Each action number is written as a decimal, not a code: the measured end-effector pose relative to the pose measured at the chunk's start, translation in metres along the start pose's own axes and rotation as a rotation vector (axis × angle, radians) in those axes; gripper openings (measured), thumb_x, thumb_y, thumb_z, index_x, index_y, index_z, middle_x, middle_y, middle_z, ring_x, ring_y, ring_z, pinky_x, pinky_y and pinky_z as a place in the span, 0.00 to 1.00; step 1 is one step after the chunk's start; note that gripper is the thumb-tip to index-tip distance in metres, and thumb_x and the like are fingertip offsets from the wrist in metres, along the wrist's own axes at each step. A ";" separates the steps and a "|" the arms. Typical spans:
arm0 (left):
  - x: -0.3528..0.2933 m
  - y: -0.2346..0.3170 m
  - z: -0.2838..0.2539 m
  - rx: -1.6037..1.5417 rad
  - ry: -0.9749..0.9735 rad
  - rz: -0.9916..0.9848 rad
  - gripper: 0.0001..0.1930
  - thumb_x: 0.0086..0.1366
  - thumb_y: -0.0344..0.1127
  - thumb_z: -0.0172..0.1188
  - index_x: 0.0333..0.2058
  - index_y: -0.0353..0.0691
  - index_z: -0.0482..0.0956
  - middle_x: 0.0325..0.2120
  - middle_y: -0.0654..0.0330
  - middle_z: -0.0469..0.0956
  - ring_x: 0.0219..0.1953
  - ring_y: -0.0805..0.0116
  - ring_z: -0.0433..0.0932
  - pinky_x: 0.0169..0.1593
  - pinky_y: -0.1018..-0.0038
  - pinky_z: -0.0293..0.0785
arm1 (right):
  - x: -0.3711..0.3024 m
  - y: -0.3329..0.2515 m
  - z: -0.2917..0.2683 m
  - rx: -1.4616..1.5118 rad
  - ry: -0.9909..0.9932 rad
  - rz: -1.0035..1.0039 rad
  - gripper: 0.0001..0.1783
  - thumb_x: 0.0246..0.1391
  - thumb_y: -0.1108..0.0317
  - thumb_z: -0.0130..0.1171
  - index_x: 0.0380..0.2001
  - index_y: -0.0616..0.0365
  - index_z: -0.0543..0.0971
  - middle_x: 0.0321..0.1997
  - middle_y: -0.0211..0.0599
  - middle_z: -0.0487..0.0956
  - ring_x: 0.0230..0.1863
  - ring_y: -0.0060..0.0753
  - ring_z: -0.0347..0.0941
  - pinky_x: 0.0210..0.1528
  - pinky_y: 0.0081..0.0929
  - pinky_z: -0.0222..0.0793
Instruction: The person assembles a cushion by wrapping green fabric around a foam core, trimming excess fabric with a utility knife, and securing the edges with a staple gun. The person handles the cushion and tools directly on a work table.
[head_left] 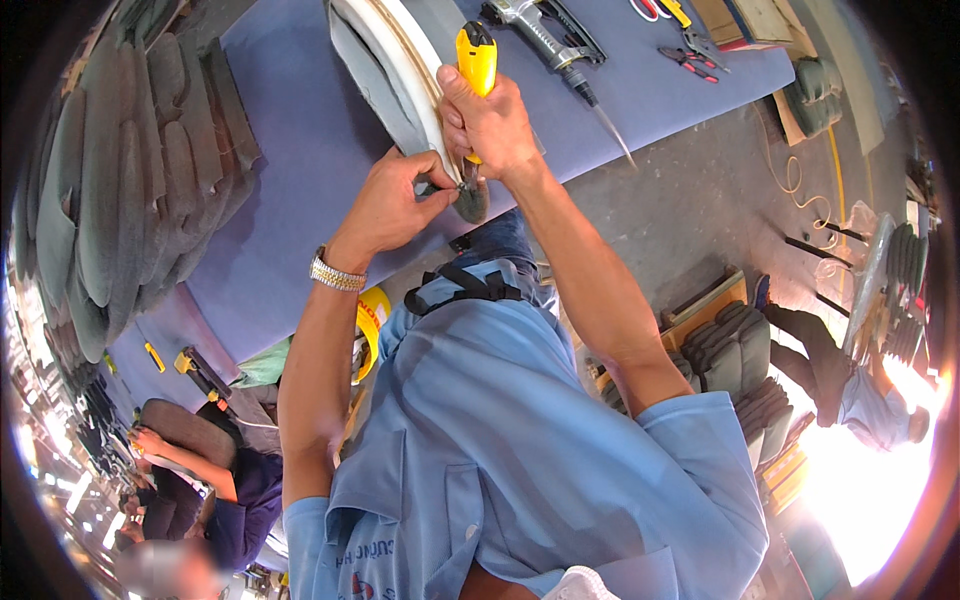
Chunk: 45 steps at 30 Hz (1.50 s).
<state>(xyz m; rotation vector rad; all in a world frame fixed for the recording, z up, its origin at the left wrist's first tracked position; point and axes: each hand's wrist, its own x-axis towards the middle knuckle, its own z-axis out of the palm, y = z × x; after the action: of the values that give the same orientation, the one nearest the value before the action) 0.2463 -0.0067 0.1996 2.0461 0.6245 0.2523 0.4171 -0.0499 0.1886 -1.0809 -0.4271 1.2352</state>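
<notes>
My right hand (495, 122) is wrapped round a yellow utility knife (478, 62). Its lower end points down at the near tip of a long curved piece (408, 45) with a white padded edge and grey fabric cover. At that tip, my left hand (400, 198) pinches the edge of the dark grey fabric (472, 203) between thumb and finger, close beside the knife. The fingers partly hide the blade and the spot it touches. The curved piece lies on a blue-covered table (290, 90) and reaches away toward the far edge of the view.
Stacked grey fabric covers (130, 170) fill the table's left side. A caulking-type gun (550, 45) with a long nozzle lies right of the piece, and pliers (690, 62) farther right. Co-workers sit at lower left (215, 480) and right (850, 390). Grey cushions (725, 350) are stacked at right.
</notes>
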 end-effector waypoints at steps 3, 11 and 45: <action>0.001 0.006 -0.003 0.019 -0.033 -0.052 0.07 0.58 0.30 0.71 0.33 0.37 0.82 0.33 0.58 0.78 0.30 0.70 0.73 0.35 0.73 0.71 | 0.002 -0.002 -0.002 0.020 0.009 0.011 0.19 0.69 0.55 0.60 0.28 0.54 0.69 0.17 0.23 0.65 0.15 0.17 0.59 0.16 0.22 0.56; 0.000 -0.003 -0.003 0.059 -0.034 0.012 0.06 0.59 0.31 0.71 0.33 0.40 0.83 0.29 0.61 0.79 0.29 0.73 0.72 0.34 0.74 0.70 | 0.011 -0.011 0.006 -0.098 0.013 -0.011 0.18 0.69 0.58 0.59 0.29 0.57 0.70 0.18 0.25 0.65 0.15 0.18 0.58 0.16 0.25 0.54; -0.009 -0.001 -0.004 0.070 -0.016 -0.029 0.06 0.59 0.31 0.70 0.32 0.38 0.82 0.29 0.59 0.83 0.32 0.65 0.76 0.37 0.68 0.73 | -0.010 0.008 0.013 -0.064 -0.067 -0.009 0.14 0.69 0.61 0.61 0.36 0.61 0.75 0.18 0.23 0.68 0.16 0.15 0.60 0.15 0.22 0.55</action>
<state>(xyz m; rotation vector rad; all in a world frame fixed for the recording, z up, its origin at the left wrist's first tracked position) 0.2368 -0.0080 0.2014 2.1021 0.6611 0.2000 0.3994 -0.0543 0.1909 -1.0932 -0.5252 1.2596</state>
